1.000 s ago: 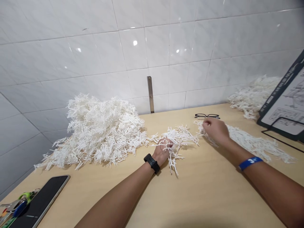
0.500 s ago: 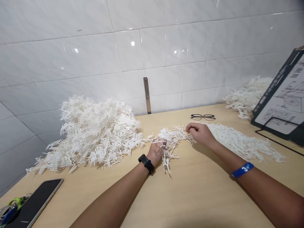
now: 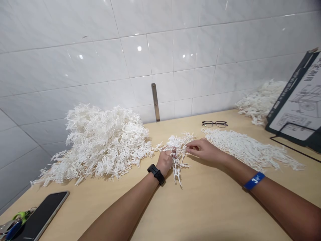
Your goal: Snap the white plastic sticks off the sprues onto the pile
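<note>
My left hand (image 3: 165,161), with a black watch at the wrist, is closed around a bunch of white branching plastic sprigs (image 3: 178,144). Thin stems hang from it toward the table. At the bunch's right side, my right hand (image 3: 204,150) has its thumb and fingertips pinched together on a strand; the exact piece between them is hard to see. To the left rises a large tangled heap of white sprigs (image 3: 107,144). A flatter pile of white strands (image 3: 248,147) lies beyond my right hand, its pieces running roughly the same way.
A phone (image 3: 42,214) and keys (image 3: 17,222) lie at the table's front left. Eyeglasses (image 3: 215,124) rest near the tiled wall. On the right, a dark-framed board (image 3: 301,107) leans before another white pile (image 3: 262,100). A metal strip (image 3: 155,102) is fixed to the wall.
My right hand has moved left and slightly down, away from the flatter pile's edge, to the bunch. My left hand keeps its hold in nearly the same place.
</note>
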A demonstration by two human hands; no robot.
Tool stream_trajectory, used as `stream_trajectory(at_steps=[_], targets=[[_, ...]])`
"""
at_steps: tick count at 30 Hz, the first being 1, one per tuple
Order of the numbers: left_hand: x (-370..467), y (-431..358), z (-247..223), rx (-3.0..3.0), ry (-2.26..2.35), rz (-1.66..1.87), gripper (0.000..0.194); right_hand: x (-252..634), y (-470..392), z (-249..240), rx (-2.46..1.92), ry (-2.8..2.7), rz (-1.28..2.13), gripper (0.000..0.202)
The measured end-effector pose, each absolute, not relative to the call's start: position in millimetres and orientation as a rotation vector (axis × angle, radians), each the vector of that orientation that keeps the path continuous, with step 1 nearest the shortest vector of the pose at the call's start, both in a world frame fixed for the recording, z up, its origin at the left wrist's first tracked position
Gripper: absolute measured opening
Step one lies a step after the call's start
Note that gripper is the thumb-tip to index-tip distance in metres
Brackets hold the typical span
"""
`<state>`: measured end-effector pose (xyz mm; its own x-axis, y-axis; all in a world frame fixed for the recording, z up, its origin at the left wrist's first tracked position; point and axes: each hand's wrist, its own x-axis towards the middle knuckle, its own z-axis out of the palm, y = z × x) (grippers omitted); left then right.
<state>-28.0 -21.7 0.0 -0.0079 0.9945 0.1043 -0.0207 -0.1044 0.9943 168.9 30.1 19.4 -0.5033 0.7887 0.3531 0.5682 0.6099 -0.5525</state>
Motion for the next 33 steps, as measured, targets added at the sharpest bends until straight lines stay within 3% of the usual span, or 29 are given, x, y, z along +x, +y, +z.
stream_trajectory(at_steps=[15, 33], targets=[[-28.3, -22.9, 1.5, 1.337, 1.164, 1.226, 0.029, 164.7, 26.6, 17.3, -0.994, -2.006, 0.842, 0.026], [-20.2, -27.9, 22.4, 1.409, 1.130, 1.216, 0.031, 175.6, 44.7, 21.9, -1.351, -2.091, 0.310, 0.015]])
